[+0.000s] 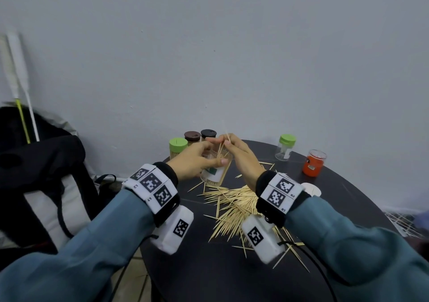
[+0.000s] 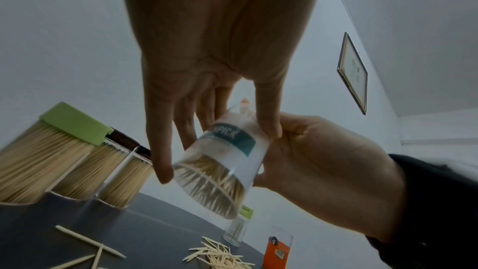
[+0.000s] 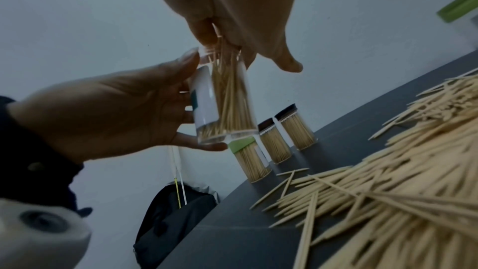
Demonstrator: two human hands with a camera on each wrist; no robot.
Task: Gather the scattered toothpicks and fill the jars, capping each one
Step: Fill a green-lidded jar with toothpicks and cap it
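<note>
My left hand (image 1: 210, 155) grips a clear jar (image 1: 216, 173) with a white and green label, tilted above the dark round table (image 1: 209, 269). The jar (image 2: 222, 163) is part full of toothpicks and has no cap. My right hand (image 1: 228, 142) pinches a small bunch of toothpicks (image 1: 225, 133) at the jar's mouth; their lower ends are inside the jar (image 3: 225, 105). The right hand's fingers (image 3: 207, 28) close on the bunch (image 3: 223, 52). A big loose pile of toothpicks (image 1: 234, 206) lies on the table under my right wrist.
Three capped, full jars stand at the back: green (image 1: 178, 147), brown (image 1: 192, 137), black (image 1: 208, 134). At the right stand a near-empty green-capped jar (image 1: 286, 148) and an orange jar (image 1: 313, 163); a white lid (image 1: 312, 189) lies nearby. A black backpack (image 1: 41, 174) sits left of the table.
</note>
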